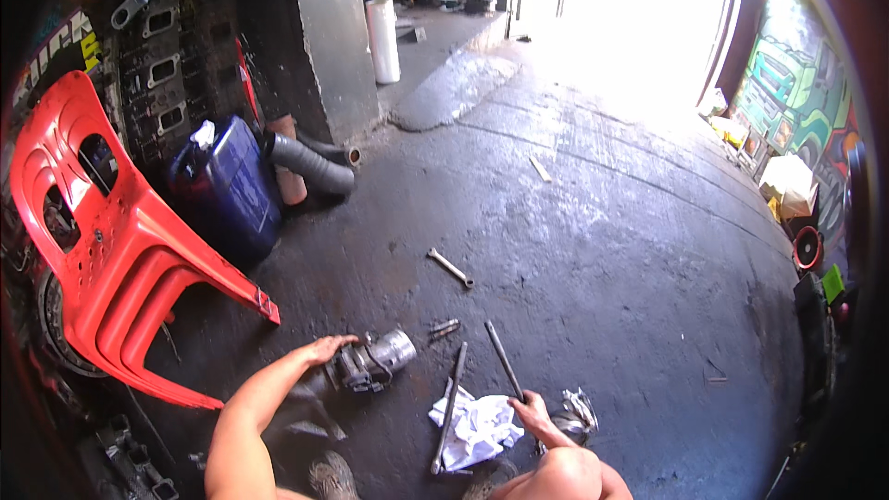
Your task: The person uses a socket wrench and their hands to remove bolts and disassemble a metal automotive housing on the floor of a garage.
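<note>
Right hand [531,414] clenched around a dark bar [503,358] angled toward eleven o'clock; the metal housing [378,361], its long axis toward two, lies near ten o'clock, beside the nearer left hand's [329,349] outstretched fingers.

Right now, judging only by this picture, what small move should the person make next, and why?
Probably swing the held dark bar left, toward the metal part. The right hand grips the bar near its closer end, while the left hand rests at the part and could steady it; the bar's far end is apart from the part.
</note>
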Motion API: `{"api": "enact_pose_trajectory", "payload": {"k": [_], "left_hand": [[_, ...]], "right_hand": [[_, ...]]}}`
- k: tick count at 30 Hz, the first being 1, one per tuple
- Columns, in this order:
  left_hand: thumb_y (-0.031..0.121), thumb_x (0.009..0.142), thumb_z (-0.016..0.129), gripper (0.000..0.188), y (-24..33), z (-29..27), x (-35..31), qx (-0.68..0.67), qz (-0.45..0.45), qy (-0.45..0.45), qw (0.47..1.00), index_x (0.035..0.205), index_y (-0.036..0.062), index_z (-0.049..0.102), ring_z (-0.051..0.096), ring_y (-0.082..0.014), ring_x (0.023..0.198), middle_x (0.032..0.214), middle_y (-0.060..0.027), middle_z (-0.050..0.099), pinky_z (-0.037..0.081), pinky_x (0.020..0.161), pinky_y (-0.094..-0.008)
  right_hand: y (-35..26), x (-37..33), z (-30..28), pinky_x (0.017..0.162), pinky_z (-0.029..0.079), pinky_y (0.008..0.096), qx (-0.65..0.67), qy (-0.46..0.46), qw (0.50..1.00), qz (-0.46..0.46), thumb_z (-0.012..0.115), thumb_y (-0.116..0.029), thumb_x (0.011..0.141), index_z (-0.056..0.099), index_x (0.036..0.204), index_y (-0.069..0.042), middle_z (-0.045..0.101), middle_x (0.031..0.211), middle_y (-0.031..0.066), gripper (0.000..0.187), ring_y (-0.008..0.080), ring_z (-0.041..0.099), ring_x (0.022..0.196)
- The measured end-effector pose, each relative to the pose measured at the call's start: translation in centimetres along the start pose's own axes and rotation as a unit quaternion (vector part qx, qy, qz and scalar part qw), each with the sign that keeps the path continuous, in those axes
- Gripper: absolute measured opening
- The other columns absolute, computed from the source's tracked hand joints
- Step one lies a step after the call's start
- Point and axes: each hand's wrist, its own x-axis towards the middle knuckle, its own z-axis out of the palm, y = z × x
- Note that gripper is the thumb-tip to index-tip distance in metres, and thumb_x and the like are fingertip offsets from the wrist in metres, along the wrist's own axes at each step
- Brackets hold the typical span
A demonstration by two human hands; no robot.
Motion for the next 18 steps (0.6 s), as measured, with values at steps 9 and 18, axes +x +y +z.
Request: {"api": "enact_pose_trajectory", "payload": {"k": [9,18], "left_hand": [[0.034,0.098,0.015,0.053,-0.1,1.2,1.4,-0.02,0.047,0.043,0.998,0.129,0.0119,0.051,0.048,-0.0242,0.122,0.13,-0.0097,0.054,0.033,0.106,-0.0365],[0.035,0.098,0.02,0.048,2.7,0.9,0.6,0.003,-0.045,0.036,0.998,0.128,0.017,0.053,0.044,-0.0238,0.125,0.132,-0.0087,0.052,0.031,0.107,-0.0371]], "right_hand": [[2.4,-0.3,-0.7,0.069,0.047,0.0396,-0.035,0.0,0.999,-0.007,0.065,-0.032,0.077,0.063,0.09,0.002,0.064,0.075,0.016,0.037,0.023,0.062,0.073],[3.8,-1.8,0.4,0.076,0.048,0.0414,-0.063,-0.04,0.997,0.025,0.061,-0.033,0.077,0.064,0.1,0.001,0.067,0.089,0.0207,0.042,0.0308,0.065,0.087]]}}
